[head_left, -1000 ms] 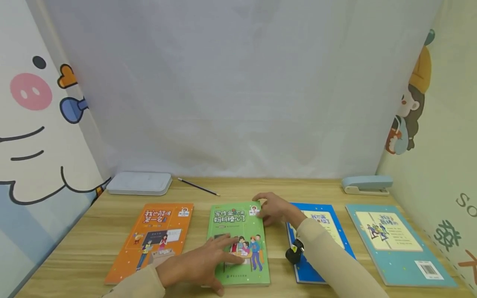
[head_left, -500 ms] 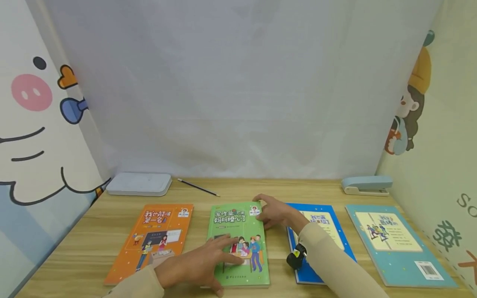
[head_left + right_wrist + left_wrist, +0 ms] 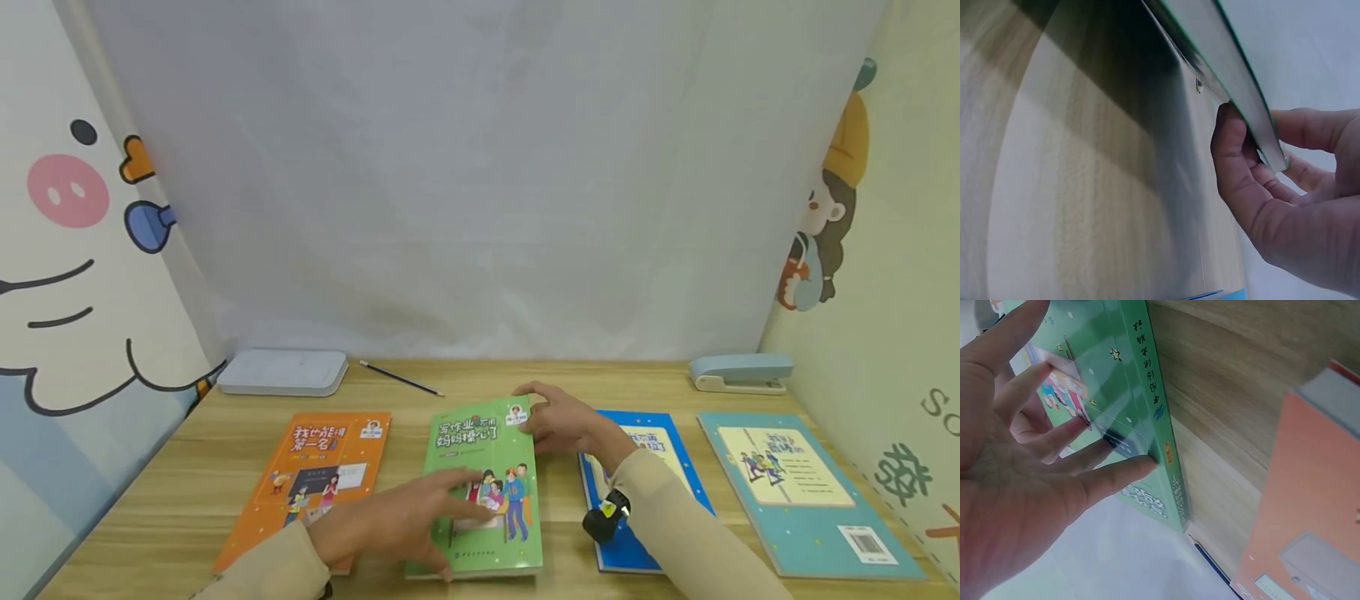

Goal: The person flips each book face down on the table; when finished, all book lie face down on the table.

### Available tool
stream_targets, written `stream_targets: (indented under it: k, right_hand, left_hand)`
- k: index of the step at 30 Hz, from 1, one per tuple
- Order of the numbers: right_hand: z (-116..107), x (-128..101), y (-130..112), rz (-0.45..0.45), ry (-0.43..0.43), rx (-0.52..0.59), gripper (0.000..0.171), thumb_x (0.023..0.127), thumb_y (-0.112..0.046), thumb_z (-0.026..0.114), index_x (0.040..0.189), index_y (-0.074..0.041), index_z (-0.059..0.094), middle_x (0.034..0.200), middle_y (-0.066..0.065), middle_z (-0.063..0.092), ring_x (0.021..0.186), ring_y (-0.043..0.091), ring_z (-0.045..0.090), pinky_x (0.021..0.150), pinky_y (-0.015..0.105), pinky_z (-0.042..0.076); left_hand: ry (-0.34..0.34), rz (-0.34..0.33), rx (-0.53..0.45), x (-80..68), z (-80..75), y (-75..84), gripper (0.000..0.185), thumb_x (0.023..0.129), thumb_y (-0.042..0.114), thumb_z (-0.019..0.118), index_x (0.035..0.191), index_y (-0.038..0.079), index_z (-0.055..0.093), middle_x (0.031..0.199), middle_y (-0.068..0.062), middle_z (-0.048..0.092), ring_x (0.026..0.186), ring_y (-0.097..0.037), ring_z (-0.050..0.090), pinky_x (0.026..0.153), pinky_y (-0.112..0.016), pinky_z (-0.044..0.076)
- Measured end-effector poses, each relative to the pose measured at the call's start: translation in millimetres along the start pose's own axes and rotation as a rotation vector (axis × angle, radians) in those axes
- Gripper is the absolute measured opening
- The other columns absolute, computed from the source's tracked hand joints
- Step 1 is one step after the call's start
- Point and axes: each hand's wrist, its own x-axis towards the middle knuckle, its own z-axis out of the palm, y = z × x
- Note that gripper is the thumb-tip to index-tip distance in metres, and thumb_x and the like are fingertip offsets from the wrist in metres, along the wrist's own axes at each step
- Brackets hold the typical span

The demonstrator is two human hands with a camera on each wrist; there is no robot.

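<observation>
A green paperback book (image 3: 480, 454) lies in the middle of the head view, its far edge tipped up off the table. My right hand (image 3: 558, 421) pinches its far right corner; in the right wrist view that hand (image 3: 1285, 194) has fingers on both sides of the book's page edges (image 3: 1241, 81). My left hand (image 3: 412, 517) is spread over the lower left of the cover. Seen from the left wrist, the fairly straight fingers of this hand (image 3: 1029, 450) reach over the cover towards the spine of the green book (image 3: 1160, 419).
An orange book (image 3: 337, 450) lies to the left. On the right are a blue book (image 3: 678, 442), partly behind my right forearm, and a teal book (image 3: 810, 525). Along the back stand a pale case (image 3: 283, 372), a pencil (image 3: 401, 377) and a stapler (image 3: 738, 372).
The green book's far edge has risen and shifted slightly right, with my right hand at its corner. My left hand has stayed nearly in place on the cover.
</observation>
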Motion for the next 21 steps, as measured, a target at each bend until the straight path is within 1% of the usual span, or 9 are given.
stream_targets:
  k: [3,6,10,14,19,21]
  right_hand:
    - [-3.8,-2.6,-2.3,-0.024,0.015,0.018,0.064,0.094,0.005,0.056,0.151,-0.003,0.030,0.114,0.020,0.062,0.090,0.027,0.072,0.083,0.045,0.060]
    - [-6.3,-4.2,-4.9,-0.056,0.026,0.019,0.063,0.093,0.003,0.057,0.150,-0.003,0.032,0.110,0.016,0.063,0.088,0.026,0.072,0.082,0.045,0.060]
    - [-6.9,-6.3,-11.2,-0.101,0.043,0.025,0.062,0.092,0.002,0.057,0.149,-0.003,0.033,0.103,0.013,0.063,0.082,0.025,0.073,0.076,0.042,0.061]
    - [-6.5,-8.7,-17.8,-0.119,0.066,0.048,0.061,0.091,0.005,0.056,0.148,-0.004,0.035,0.097,0.010,0.062,0.076,0.022,0.072,0.069,0.038,0.061]
    - [-7.3,-12.4,-25.1,-0.150,0.086,0.047,0.061,0.093,0.006,0.054,0.149,-0.005,0.033,0.098,0.010,0.062,0.075,0.021,0.071,0.068,0.037,0.060]
    - [-7.6,-14.1,-27.9,-0.163,0.098,0.039,0.061,0.094,0.006,0.053,0.149,-0.005,0.031,0.099,0.010,0.062,0.075,0.020,0.071,0.068,0.037,0.060]
  left_hand:
    - [0.018,0.011,-0.001,1.5,-2.1,-0.5,0.074,0.074,0.040,0.086,0.141,0.042,0.054,0.162,-0.003,0.032,0.146,-0.031,0.037,0.114,-0.050,0.040]
    - [0.033,0.007,-0.002,3.0,-3.9,-0.2,0.069,0.076,0.044,0.083,0.140,0.041,0.056,0.162,-0.002,0.033,0.146,-0.031,0.038,0.113,-0.049,0.041]
    - [0.054,0.012,-0.002,4.2,-8.1,0.6,0.063,0.080,0.047,0.080,0.138,0.037,0.059,0.160,-0.002,0.035,0.145,-0.030,0.039,0.113,-0.048,0.043]
    - [0.083,0.021,0.023,5.2,-11.9,2.0,0.060,0.082,0.044,0.078,0.138,0.032,0.061,0.160,-0.004,0.036,0.145,-0.030,0.039,0.112,-0.047,0.044]
    - [0.121,0.022,0.063,7.5,-14.8,4.5,0.059,0.083,0.040,0.079,0.138,0.027,0.061,0.160,-0.006,0.036,0.145,-0.029,0.038,0.113,-0.047,0.042]
    - [0.138,0.017,0.067,8.9,-15.6,5.3,0.058,0.084,0.039,0.079,0.138,0.027,0.061,0.160,-0.006,0.036,0.146,-0.029,0.038,0.113,-0.048,0.042]
